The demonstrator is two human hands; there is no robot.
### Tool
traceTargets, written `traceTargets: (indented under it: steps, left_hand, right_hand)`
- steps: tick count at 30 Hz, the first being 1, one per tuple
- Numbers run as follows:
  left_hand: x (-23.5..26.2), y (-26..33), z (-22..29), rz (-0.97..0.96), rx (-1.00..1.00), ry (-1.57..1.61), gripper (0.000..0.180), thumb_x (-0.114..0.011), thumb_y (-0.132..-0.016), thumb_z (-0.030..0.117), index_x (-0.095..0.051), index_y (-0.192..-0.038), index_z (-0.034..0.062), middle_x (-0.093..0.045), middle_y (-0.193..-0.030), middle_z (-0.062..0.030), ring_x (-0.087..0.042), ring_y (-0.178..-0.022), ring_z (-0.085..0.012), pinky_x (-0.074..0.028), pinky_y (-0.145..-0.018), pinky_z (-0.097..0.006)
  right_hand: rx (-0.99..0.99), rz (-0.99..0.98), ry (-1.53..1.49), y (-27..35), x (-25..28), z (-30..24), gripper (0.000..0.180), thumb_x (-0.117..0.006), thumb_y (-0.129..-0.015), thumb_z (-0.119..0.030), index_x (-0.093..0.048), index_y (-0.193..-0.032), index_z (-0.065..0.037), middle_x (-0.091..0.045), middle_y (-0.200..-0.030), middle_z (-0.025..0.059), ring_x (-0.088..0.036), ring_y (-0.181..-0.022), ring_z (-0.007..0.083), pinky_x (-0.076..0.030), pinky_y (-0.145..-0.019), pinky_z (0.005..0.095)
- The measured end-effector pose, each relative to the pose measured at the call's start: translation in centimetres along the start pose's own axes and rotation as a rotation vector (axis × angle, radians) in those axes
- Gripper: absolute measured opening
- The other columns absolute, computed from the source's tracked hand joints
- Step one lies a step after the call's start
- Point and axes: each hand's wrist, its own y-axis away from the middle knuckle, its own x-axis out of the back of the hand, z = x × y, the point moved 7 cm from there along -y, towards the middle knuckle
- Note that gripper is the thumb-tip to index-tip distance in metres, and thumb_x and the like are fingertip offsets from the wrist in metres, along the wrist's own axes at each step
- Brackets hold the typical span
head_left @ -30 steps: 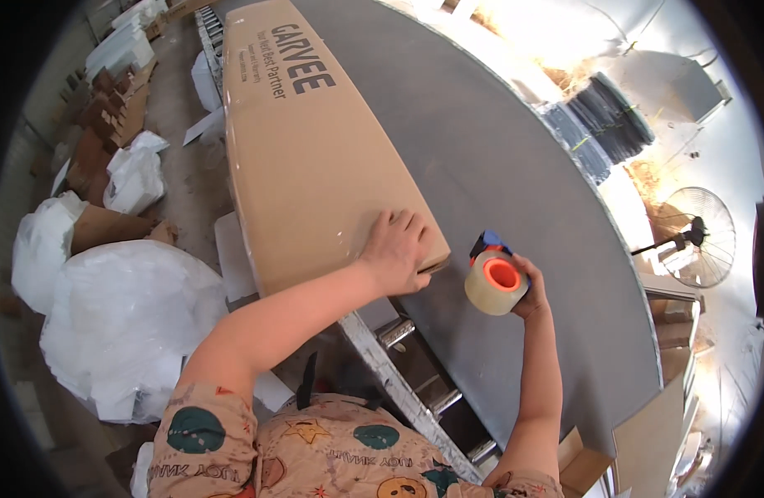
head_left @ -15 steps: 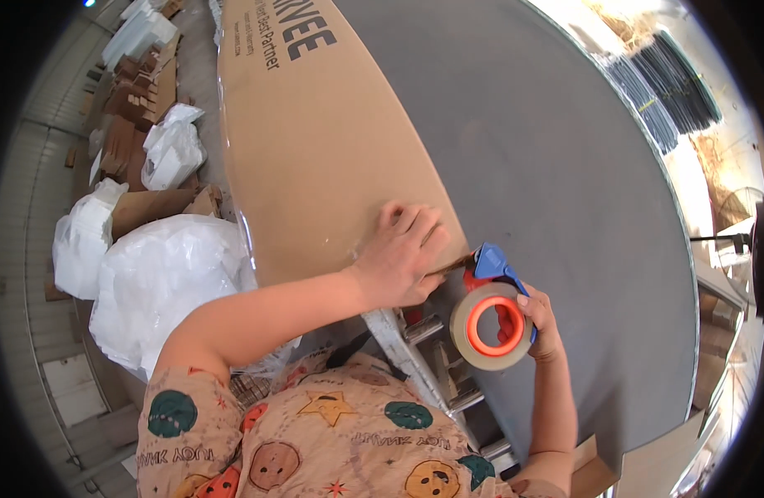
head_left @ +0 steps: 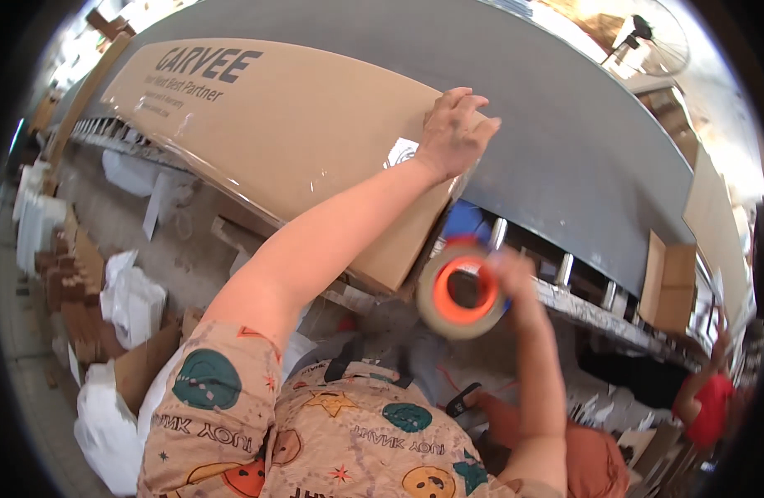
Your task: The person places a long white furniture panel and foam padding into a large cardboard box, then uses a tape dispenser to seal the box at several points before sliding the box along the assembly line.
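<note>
A long brown cardboard box (head_left: 315, 141) with dark print lies on the grey conveyor belt (head_left: 581, 183). My left hand (head_left: 458, 137) rests on the box's far corner at its right end, fingers bent and apart over the edge. A torn-looking white label (head_left: 401, 152) sits beside my left wrist. My right hand (head_left: 512, 278), smeared by motion, is closed on a tape dispenser (head_left: 432, 299) with a blue top and a wide roll of tape on an orange core. The dispenser is close to the box's right end face; whether it touches cannot be told.
Metal rollers (head_left: 566, 270) show along the belt's near edge. An opened carton (head_left: 671, 282) stands at the right. Another person in a red top (head_left: 714, 408) is at the lower right. White foam bundles (head_left: 133, 299) and cardboard pieces lie at the left; a fan (head_left: 654, 37) stands far right.
The view has turned, so the box now lies slantwise across it. My left hand has shifted to the box's far corner. The dispenser has moved to the box's end face.
</note>
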Motion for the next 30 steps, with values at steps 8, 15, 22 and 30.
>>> traceTargets:
  steps: [8, 15, 22, 30]
  left_hand:
    - [1.2, 2.5, 1.3, -0.172, -0.463, -0.447, 0.056, -0.052, -0.084, 0.059, -0.069, -0.101, 0.0092, -0.052, -0.128, -0.0151, -0.042, -0.125, -0.0293, -0.024, -0.109, -0.043]
    - [2.1, 19.1, 6.1, -1.438, -0.917, -0.976, 0.04, -0.061, -0.075, 0.04, -0.067, -0.082, 0.0004, -0.064, -0.1, -0.0165, -0.054, -0.108, -0.0287, -0.028, -0.107, -0.04]
    - [7.4, 15.5, 6.5, -1.252, -0.84, -0.637, 0.053, -0.063, -0.08, 0.035, -0.056, -0.121, 0.0025, -0.046, -0.137, -0.0134, -0.037, -0.132, -0.0301, -0.026, -0.111, -0.047]
    - [-2.1, -6.3, -2.4, -0.867, -0.241, -1.235, 0.048, -0.048, -0.09, 0.045, -0.064, -0.099, 0.0006, -0.054, -0.125, -0.017, -0.047, -0.121, -0.0316, -0.039, -0.097, -0.045]
  right_hand:
    - [0.008, 0.002, -0.131, 8.0, -22.2, 7.8, 0.069, -0.073, -0.08, -0.035, -0.048, -0.133, 0.0, -0.065, -0.111, 0.0138, -0.059, -0.096, 0.0135, -0.046, -0.087, 0.0272]
    - [-0.03, 0.12, -0.383, -0.8, -21.4, 9.2, 0.06, -0.069, -0.077, -0.045, -0.062, -0.114, 0.002, -0.067, -0.099, 0.0107, -0.062, -0.092, 0.019, -0.048, -0.085, 0.0318]
    - [-0.254, -0.235, 0.037, 5.1, -12.1, 11.5, 0.067, -0.077, -0.068, -0.046, -0.064, -0.118, -0.004, -0.066, -0.111, 0.014, -0.061, -0.102, 0.0195, -0.043, -0.094, 0.0297]
    - [-0.362, -0.303, 0.138, -6.2, 5.5, 6.1, 0.061, -0.078, -0.069, -0.032, -0.062, -0.118, 0.002, -0.066, -0.106, 0.0149, -0.061, -0.098, 0.0185, -0.044, -0.092, 0.029]
